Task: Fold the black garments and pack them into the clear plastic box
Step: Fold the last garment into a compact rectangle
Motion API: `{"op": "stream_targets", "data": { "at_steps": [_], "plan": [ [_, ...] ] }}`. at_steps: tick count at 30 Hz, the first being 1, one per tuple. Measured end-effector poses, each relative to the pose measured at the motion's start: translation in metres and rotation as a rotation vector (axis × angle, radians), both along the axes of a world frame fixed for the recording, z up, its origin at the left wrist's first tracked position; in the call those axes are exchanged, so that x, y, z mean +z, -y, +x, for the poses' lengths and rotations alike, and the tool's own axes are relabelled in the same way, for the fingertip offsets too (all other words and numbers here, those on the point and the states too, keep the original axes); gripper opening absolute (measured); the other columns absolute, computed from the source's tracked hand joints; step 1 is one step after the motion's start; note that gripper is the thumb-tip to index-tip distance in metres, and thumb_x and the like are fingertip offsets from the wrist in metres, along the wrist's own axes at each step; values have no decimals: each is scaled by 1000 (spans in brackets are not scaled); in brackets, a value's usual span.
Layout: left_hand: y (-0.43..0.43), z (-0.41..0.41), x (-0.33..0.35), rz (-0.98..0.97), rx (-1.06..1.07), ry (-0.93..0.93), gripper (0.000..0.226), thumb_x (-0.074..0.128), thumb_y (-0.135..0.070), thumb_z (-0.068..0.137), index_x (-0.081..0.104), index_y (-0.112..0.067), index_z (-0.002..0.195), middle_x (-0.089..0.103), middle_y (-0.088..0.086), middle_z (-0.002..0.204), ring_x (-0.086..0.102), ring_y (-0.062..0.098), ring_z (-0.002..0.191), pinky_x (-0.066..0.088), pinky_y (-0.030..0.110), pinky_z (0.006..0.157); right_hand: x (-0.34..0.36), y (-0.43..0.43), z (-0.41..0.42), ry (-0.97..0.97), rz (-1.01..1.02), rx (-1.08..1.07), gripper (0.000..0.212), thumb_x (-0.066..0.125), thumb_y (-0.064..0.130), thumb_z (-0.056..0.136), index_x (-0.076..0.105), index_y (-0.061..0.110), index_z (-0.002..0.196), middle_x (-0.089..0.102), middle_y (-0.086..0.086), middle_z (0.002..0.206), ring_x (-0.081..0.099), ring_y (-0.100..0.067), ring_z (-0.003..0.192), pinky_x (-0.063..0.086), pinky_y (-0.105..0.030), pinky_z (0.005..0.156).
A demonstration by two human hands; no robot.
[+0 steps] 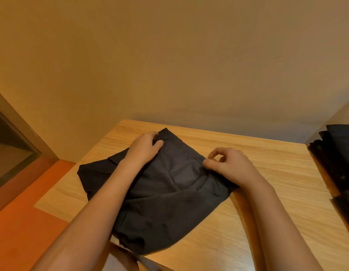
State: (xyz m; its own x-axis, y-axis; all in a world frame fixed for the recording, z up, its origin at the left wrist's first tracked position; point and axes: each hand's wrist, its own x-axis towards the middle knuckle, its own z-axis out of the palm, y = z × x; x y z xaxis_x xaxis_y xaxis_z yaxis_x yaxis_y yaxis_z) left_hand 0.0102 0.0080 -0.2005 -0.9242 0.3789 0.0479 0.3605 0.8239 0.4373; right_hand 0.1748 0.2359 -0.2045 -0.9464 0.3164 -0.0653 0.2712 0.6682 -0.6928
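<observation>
A black garment lies partly folded on the wooden table, roughly diamond-shaped, with one corner pointing away from me. My left hand rests on its far left part, fingers curled over the cloth near the far corner. My right hand pinches the garment's right edge between thumb and fingers. More black garments lie stacked at the table's right edge. No clear plastic box is in view.
A plain wall stands right behind the table. An orange floor and a dark framed opening are to the left. Bare wood shows to the right of the garment and along the far edge.
</observation>
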Motion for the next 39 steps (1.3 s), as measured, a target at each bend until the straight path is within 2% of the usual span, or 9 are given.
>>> {"op": "stream_targets", "data": {
  "at_steps": [6,11,18,22,24,27,32,36,39],
  "plan": [
    [-1,-21,-17,142,-10,-31,28,71,-26,90,72,-16,116,65,-4,84,64,17,87,47,31,75,8,-14,9,-37,-61,100,31,74,25,91,66,39,117,69,11,87,64,-4,85,51,-30,76],
    [8,-20,-8,349,9,-54,11,68,-21,93,77,-15,97,70,-4,87,62,10,79,43,26,71,19,-40,19,-242,-170,-16,34,72,19,94,67,38,121,73,11,96,65,1,96,49,-20,75],
    [13,-25,37,731,-58,38,13,54,-25,103,58,-31,92,59,-7,82,51,8,73,41,27,67,38,-75,31,-452,-278,-173,33,64,11,99,66,28,127,73,-4,96,70,-17,95,58,-33,80],
    [12,-24,50,817,-84,130,11,51,-32,102,52,-33,91,55,5,81,49,19,73,39,35,67,42,-81,46,-338,-283,-51,32,56,15,102,63,33,127,69,-14,99,67,-29,97,56,-43,82],
    [9,-20,51,893,-110,206,14,54,-19,103,54,-32,97,60,6,86,56,17,71,47,33,66,43,-79,55,-241,-258,-16,24,59,25,101,63,33,124,70,-12,101,68,-26,96,57,-39,81],
    [4,-14,48,953,-163,349,37,58,1,98,58,-32,114,66,7,95,66,16,79,56,28,73,40,-84,61,9,18,37,35,66,43,95,57,37,128,67,3,105,64,-11,96,52,-23,76],
    [1,-14,50,956,-183,471,53,46,17,93,60,-23,126,75,-1,88,72,14,84,57,23,70,43,-90,56,463,291,173,32,68,48,92,66,27,116,65,8,109,60,-14,102,50,-32,94],
    [-10,-19,63,953,-192,534,54,43,17,93,59,-19,130,72,11,101,69,23,86,57,26,69,62,-96,45,337,229,155,16,68,37,95,72,21,99,70,1,96,63,-19,92,49,-30,79],
    [-24,-30,88,977,-149,518,48,49,13,95,57,-15,134,66,21,122,69,24,88,60,30,73,86,-107,31,129,66,19,28,68,32,96,71,4,96,65,-10,83,58,-24,77,45,-35,68]
  ]
}}
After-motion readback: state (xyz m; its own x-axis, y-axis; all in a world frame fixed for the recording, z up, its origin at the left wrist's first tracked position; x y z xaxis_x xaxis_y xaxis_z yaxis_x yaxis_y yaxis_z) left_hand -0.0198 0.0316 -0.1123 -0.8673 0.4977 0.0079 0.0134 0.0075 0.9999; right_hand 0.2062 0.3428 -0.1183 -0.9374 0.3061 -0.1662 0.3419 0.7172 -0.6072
